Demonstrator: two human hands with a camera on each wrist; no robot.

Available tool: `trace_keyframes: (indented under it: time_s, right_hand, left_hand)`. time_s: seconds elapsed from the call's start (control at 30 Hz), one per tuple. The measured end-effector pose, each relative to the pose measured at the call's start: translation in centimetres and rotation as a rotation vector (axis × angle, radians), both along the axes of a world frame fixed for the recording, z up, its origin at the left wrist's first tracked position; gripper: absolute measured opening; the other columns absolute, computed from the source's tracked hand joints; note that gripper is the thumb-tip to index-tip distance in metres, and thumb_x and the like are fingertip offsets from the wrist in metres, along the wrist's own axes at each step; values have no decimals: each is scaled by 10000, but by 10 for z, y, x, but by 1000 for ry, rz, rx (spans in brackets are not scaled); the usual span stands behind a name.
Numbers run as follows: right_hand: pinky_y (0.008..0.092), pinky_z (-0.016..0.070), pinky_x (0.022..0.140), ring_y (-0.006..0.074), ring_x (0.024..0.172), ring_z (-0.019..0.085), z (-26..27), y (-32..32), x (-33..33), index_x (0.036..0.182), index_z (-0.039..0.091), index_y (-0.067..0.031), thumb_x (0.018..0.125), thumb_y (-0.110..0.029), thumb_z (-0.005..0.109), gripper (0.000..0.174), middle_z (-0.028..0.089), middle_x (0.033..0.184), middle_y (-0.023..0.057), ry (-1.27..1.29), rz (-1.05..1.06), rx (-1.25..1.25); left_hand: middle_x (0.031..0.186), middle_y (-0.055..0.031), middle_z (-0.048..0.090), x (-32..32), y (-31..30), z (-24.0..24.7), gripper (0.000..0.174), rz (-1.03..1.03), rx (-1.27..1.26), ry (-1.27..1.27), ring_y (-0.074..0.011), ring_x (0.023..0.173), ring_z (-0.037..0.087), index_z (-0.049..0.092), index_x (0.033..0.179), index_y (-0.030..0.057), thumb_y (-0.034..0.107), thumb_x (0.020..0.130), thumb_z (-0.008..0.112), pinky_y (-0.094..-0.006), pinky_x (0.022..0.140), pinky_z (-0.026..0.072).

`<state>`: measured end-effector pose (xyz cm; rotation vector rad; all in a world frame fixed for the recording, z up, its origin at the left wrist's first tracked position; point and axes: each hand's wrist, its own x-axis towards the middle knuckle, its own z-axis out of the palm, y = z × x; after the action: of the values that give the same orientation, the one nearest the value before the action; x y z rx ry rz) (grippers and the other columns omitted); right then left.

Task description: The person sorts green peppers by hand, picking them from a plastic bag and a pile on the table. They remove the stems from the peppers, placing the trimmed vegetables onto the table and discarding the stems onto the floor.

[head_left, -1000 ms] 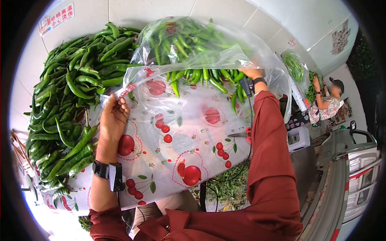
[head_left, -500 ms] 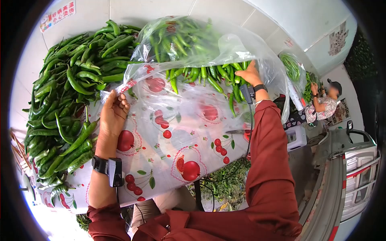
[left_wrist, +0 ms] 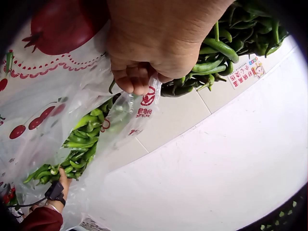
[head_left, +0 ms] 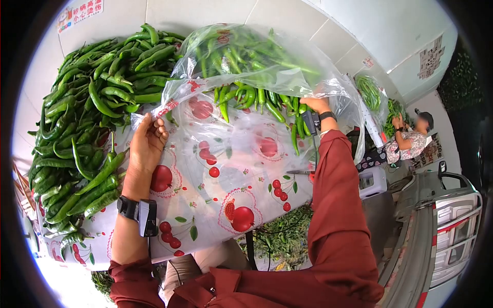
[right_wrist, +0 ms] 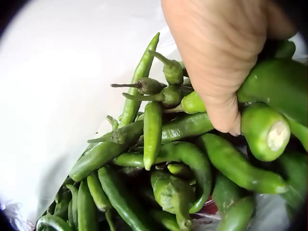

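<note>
My left hand [head_left: 149, 142] pinches the printed edge of a large clear plastic bag [head_left: 177, 92], near the pile of green chili peppers [head_left: 77, 118] on the left. In the left wrist view, curled fingers [left_wrist: 137, 79] hold that edge. Inside the bag lies a heap of chili peppers [head_left: 264, 97], some spilling toward its mouth. At the right side of this heap is my right hand [head_left: 317, 105], under the bag's raised edge. Close up, its thumb [right_wrist: 224, 113] presses down among the peppers, with thick ones [right_wrist: 274, 86] between thumb and palm; the other fingers are hidden.
A fruit-patterned tablecloth [head_left: 231, 185] covers the table. Scissors [head_left: 300, 172] lie by the right sleeve. Bagged long green vegetables [head_left: 368, 95] stand to the right, near another person [head_left: 411, 138]. A tiled wall [head_left: 205, 13] rises behind, and a vehicle [head_left: 452, 226] stands at right.
My right hand drew back from under the bag's edge, showing its thumb, then went back in at the peppers. The left hand kept its hold on the bag edge.
</note>
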<state>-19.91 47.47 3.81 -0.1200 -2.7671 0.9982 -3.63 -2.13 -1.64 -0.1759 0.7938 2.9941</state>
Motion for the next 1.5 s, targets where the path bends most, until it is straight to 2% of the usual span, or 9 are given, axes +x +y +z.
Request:
trace_keyframes:
  time_s: [0.17,0.27,0.3,0.4,0.8,0.87,1.0,1.27,1.5]
  right_hand:
    - [309,405,918,340,1112,494,28,-34,42,1333,117,122,518,-230,759,1095,469,1197,296,-1,-157,245]
    - [306,400,926,343,1131,480,25,-26,35,1344,44,127,514,-238,772,1163,449,1224,299,-21,-116,230]
    - [334,374,937,312,1107,464,25,-25,34,1265,205,80,504,-198,798,1004,450,1180,220,-34,-142,186]
    - [306,396,929,323,1128,484,25,-23,32,1339,22,134,514,-229,775,1174,458,1216,285,-38,-95,188]
    - [304,407,910,303,1087,498,25,-51,74,1331,123,72,513,-103,723,1029,477,1178,220,99,3,26]
    - [314,372,937,260,1093,459,23,-53,80,1213,315,3,519,-57,721,806,469,1128,144,111,19,-58]
    - [311,409,903,305,1073,509,43,-75,103,1356,126,18,536,-93,695,1005,483,1184,212,-3,28,5]
    - [316,428,866,320,1037,532,42,-148,147,1388,54,25,559,-87,667,1037,445,1241,250,21,204,196]
    - [339,355,984,360,1196,401,15,-212,177,1370,144,26,588,-112,664,950,354,1322,267,-98,405,315]
  left_hand:
    - [748,-57,578,-1,0,0,193,-5,-13,1,-143,644,544,533,838,49,223,913,491,-268,619,479]
    - [751,-57,576,0,0,0,184,2,-15,-11,-140,644,537,531,835,48,215,908,501,-260,614,473]
    - [753,-56,574,0,1,1,175,11,-14,-19,-136,644,529,528,831,49,208,903,511,-252,608,466]
    - [751,-57,576,0,0,0,177,1,-8,-1,-138,645,533,532,826,48,206,903,510,-256,610,473]
    - [752,-61,590,-5,-2,-7,189,-10,41,14,-144,638,555,540,838,47,216,910,494,-264,601,481]
    - [751,-60,590,-6,-3,-9,189,-15,45,24,-143,638,556,539,834,49,215,910,493,-264,601,484]
    - [745,-58,590,-7,-3,-9,193,-15,50,16,-144,638,559,535,821,48,214,910,493,-262,603,495]
    - [751,-64,596,-9,-2,-11,200,-4,61,0,-145,635,560,540,826,30,213,902,510,-263,607,496]
    - [746,-72,605,-10,-6,-13,208,-25,79,39,-152,624,565,548,815,27,212,903,509,-264,610,495]
